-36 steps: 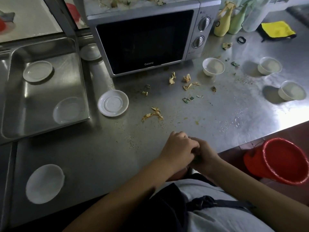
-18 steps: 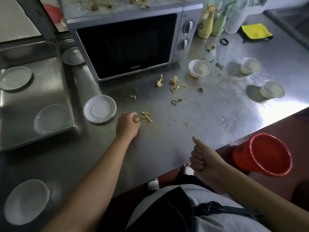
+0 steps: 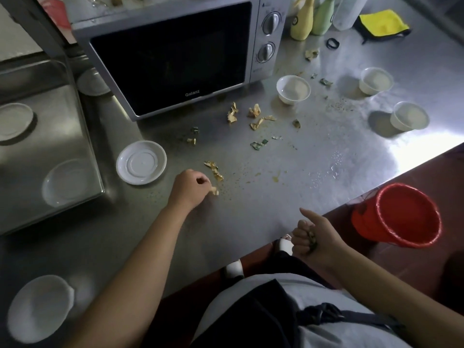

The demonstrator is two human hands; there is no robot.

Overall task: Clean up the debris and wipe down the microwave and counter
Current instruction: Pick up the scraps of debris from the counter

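The left hand (image 3: 189, 189) rests low on the scratched stainless-steel tabletop (image 3: 251, 209), fingers curled, its grip pinching a small yellow-brown scrap of debris (image 3: 215, 191) at the fingertips. Just beyond that grip lies a crumpled strip of the same yellowish debris (image 3: 214, 169), apart from the fingers. Further beyond and to its right, a loose cluster of yellow and green scraps (image 3: 253, 116) is scattered before the silver microwave oven with a dark glass door (image 3: 173, 56), with fine crumbs and a yellowish smear (image 3: 276, 177) spread across the surface to the right of the grip. Immediately left of the left hand sits a round white plastic lid (image 3: 141, 162). The right hand (image 3: 313, 237) is held off the near edge of the tabletop, thumb raised, its grip closed in a fist around a wad of dark green and yellow scraps (image 3: 312, 241) that shows between the fingers and palm. To the right of this fist, below tabletop level, stands a red plastic bucket (image 3: 399, 214). Three white bowls (image 3: 293, 89) stand well beyond the right hand, and a folded yellow cloth (image 3: 381, 22) lies at the far right corner beside the yellow and green spray bottles (image 3: 311, 17). More debris shows on the microwave's top.
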